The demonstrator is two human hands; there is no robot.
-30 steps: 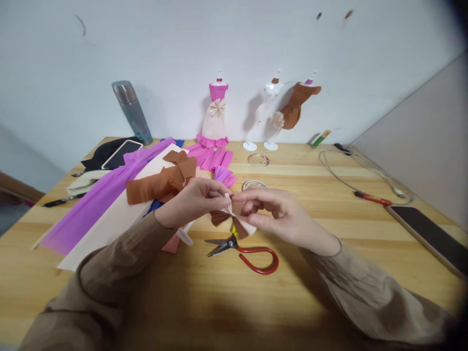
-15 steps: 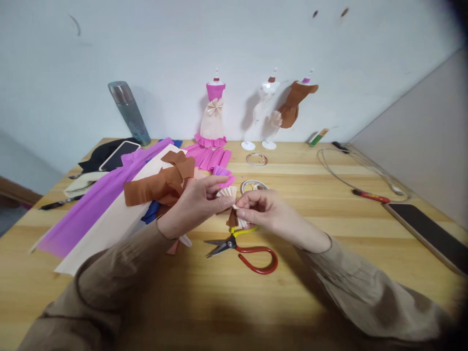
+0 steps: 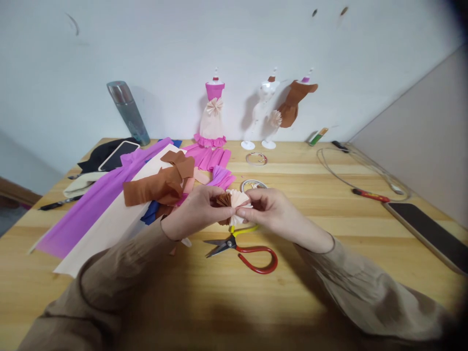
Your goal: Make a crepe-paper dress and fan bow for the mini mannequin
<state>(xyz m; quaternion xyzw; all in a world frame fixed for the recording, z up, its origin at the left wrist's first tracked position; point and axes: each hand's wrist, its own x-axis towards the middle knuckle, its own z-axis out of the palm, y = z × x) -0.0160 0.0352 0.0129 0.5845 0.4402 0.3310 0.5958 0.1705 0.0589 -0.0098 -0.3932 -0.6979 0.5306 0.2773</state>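
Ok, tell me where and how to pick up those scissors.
Probably best by the red handle, from the near right: it bows outward there, uncovered, while the parted blades point left and the yellow handle is partly hidden by the right hand.

Both hands [image 3: 200, 209] [image 3: 274, 212] partly hide the pleated rosette [image 3: 237, 198].

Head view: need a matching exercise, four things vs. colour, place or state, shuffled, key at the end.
Things:
1. Scissors
2. Ruffle-hemmed dress
3. Pleated piece
4. Flask

Colour, place or state:
A. Mostly pink and cream
B. Held by the left hand and right hand
C. Greyish, at the back left of the table
D. Blades apart, one handle red, the other yellow

Pairs: 1-D, 2-A, 3-B, 4-C
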